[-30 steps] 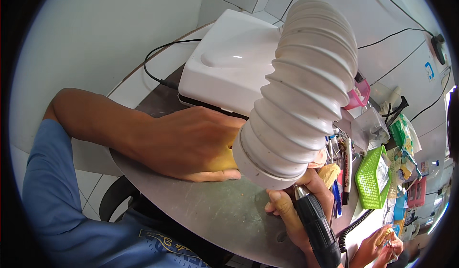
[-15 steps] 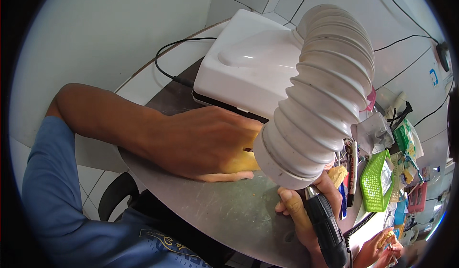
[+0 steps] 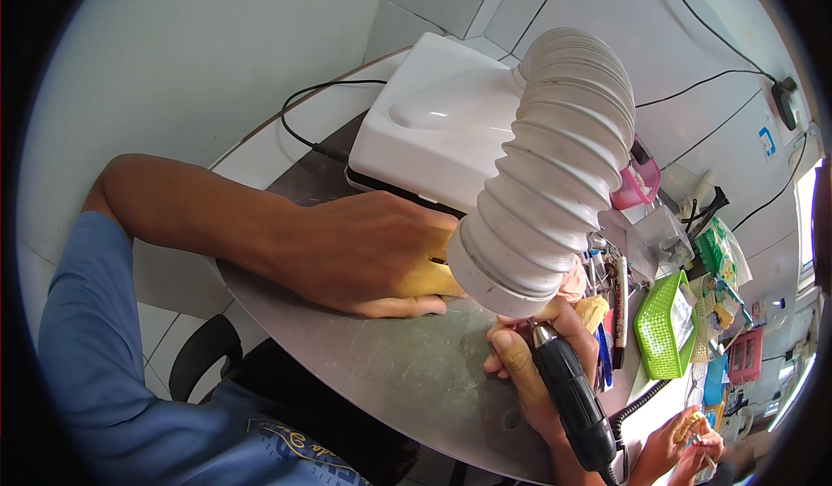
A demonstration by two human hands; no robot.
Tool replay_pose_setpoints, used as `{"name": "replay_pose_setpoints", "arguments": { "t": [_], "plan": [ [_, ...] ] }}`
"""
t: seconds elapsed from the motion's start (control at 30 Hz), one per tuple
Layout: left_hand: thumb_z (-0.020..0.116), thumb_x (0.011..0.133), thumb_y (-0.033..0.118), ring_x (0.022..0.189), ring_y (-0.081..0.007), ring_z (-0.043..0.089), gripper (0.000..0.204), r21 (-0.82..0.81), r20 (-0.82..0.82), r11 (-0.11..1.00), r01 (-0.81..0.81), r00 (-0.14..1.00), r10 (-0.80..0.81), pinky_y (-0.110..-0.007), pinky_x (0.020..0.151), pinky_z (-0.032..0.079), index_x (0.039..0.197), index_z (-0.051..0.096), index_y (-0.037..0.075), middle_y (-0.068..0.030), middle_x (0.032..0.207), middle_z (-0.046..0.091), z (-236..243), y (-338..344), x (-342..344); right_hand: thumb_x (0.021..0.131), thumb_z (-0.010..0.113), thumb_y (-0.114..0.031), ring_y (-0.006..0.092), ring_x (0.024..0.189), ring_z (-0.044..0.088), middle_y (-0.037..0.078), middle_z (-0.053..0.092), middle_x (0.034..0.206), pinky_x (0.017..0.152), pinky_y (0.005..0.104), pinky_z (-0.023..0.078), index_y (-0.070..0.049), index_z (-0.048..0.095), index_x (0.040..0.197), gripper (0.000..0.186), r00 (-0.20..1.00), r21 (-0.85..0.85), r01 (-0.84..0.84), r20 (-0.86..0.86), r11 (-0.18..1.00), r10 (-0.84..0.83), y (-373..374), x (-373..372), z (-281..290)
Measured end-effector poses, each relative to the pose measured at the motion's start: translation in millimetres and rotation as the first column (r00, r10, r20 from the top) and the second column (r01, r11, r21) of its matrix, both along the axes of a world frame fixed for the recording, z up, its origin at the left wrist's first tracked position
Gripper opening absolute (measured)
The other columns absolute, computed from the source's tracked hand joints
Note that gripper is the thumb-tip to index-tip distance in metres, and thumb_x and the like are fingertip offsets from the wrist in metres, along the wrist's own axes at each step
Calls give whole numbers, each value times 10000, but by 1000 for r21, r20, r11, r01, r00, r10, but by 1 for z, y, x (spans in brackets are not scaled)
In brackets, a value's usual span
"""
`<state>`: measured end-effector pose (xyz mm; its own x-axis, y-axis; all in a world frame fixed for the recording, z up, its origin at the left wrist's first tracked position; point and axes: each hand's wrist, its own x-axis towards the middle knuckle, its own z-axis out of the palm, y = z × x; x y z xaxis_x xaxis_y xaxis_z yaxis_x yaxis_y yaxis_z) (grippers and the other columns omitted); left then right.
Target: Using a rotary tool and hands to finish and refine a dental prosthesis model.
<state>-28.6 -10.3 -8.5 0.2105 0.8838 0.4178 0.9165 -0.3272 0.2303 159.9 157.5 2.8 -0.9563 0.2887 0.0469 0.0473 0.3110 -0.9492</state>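
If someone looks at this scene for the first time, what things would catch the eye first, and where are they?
The big white ribbed hose dominates the centre, curving down from a white machine at the back of the grey table. Its open mouth hangs just over the left hand, which lies on the table holding a small yellow piece. Just below, the right hand grips a black rotary handpiece, pointed up under the hose.
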Motion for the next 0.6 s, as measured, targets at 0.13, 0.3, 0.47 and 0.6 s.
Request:
{"name": "replay_pose_setpoints", "arguments": {
  "t": [0.13, 0.3, 0.47, 0.6],
  "plan": [
    [598, 876, 225, 1003, -324, 550, 347, 31, -12, 1000, 4, 1000, -4, -416, 874, 470, 1175, 578, 51, -183, 1078, 526, -1, -1, -2, 859, 650, -24, 100, 612, 620, 68, 629, 757, 554, 225, 485, 29, 581, 969, 140, 1000, -4, -1, -3, 1000, 1, -1, -1, 1],
    [610, 868, 230, 948, -315, 557, 345, 34, 1, 999, 2, 1000, -2, -410, 833, 474, 1161, 586, 49, -176, 1025, 527, -3, 0, -2, 857, 653, -26, 100, 614, 621, 73, 636, 751, 559, 226, 488, 26, 574, 944, 129, 1000, -4, 16, 9, 1000, -16, -1, 0, 1],
    [618, 863, 228, 920, -309, 561, 332, 12, 34, 1000, -4, 999, 4, -406, 812, 476, 1137, 593, 41, -164, 973, 537, -4, 1, -2, 855, 654, -21, 97, 611, 618, 73, 639, 749, 560, 229, 488, 20, 567, 932, 123, 999, -7, 22, 25, 1000, -21, -1, 0, 2],
    [614, 865, 225, 912, -298, 552, 304, 69, 7, 997, 20, 1000, -21, -403, 793, 478, 1104, 596, 39, -146, 951, 541, -6, 0, -3, 854, 650, -10, 99, 611, 617, 74, 640, 745, 557, 229, 486, 19, 565, 933, 120, 1000, -14, 19, 0, 1000, -19, -3, -2, 1]
  ]
}}
